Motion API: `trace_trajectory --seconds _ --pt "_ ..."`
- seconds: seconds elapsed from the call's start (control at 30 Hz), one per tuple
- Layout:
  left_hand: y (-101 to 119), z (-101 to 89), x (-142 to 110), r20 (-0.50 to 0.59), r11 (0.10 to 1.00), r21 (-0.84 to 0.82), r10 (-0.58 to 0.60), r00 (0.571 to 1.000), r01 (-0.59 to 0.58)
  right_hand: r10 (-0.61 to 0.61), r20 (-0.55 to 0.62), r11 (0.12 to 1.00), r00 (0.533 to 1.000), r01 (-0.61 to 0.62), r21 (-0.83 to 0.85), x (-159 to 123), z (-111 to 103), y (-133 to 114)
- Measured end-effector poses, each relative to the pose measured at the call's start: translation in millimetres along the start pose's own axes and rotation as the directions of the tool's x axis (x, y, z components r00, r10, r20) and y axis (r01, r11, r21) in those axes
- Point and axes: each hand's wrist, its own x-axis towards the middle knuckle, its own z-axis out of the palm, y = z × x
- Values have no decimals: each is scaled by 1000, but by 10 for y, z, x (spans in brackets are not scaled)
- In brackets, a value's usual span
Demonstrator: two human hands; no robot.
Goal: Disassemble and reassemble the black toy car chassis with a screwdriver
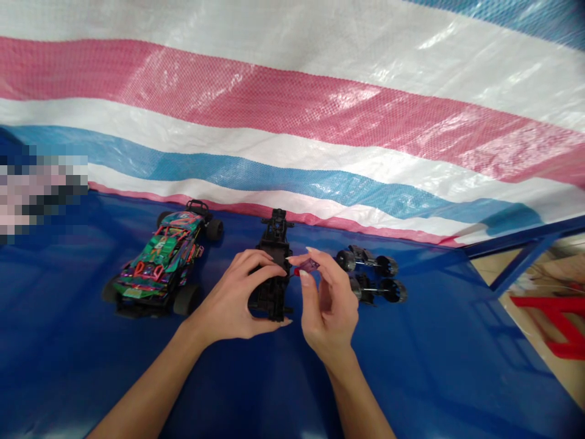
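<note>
A long black toy-car chassis (276, 247) lies lengthwise on the blue table. My left hand (237, 296) is closed round its near half, fingers over the top and thumb at the near end. To the right of the chassis, my right hand (329, 299) pinches a small purplish part (309, 265) with a red bit (297, 271) at its left end. Its exact kind is too small to make out. The fingertips are close beside the chassis edge. My left hand covers some of the chassis.
A colourful toy car (159, 256) with black wheels stands at the left. Two wheel-and-axle sets (368, 259) lie right of my right hand. A striped tarp (292, 140) hangs behind the blue table (434, 353). Beyond the table's right edge is a red frame (555, 326).
</note>
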Motion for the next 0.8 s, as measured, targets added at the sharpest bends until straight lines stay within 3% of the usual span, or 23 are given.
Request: trace_trajectory --seconds 0.2,0.53,0.8 --pt "-18 13 -6 -16 1000 7 -7 1000 7 -133 -53 991 990 133 -20 72 -23 -20" --pt "20 5 5 -16 1000 24 -6 1000 7 -11 -73 999 997 14 34 -18 -32 7" --pt "24 21 13 -41 1000 11 -6 999 7 -142 -66 990 988 142 -7 -12 -6 13"
